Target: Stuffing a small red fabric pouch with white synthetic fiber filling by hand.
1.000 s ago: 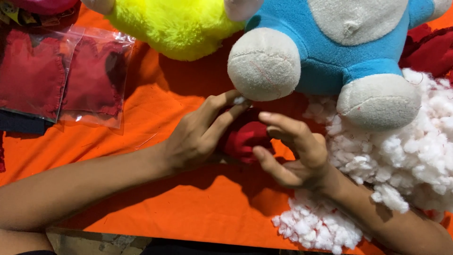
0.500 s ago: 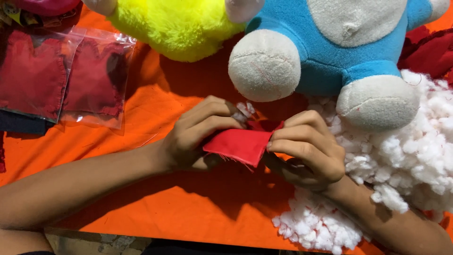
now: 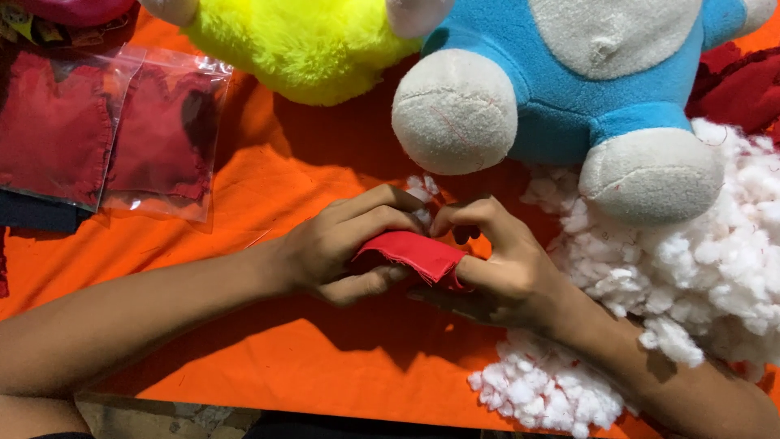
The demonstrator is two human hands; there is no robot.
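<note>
A small red fabric piece point(image 3: 410, 254) is held between both hands over an orange cloth point(image 3: 268, 187). My left hand point(image 3: 345, 244) grips its left side, fingers curled over the top edge. My right hand point(image 3: 500, 264) pinches its right side, fingertips pressed down at the upper edge. A bit of white stuffing point(image 3: 421, 193) shows just behind the fingers. The underside of the fabric piece is hidden by my hands.
A blue and white plush toy point(image 3: 585, 89) and a yellow plush toy point(image 3: 301, 45) lie at the back. A heap of white stuffing point(image 3: 715, 268) fills the right side. Clear bags with red fabric pieces point(image 3: 114, 130) lie at the left.
The red fabric was bunched a second ago, then spread flat between my hands. Now my fingers have curled over its top edge and my hands sit closer together.
</note>
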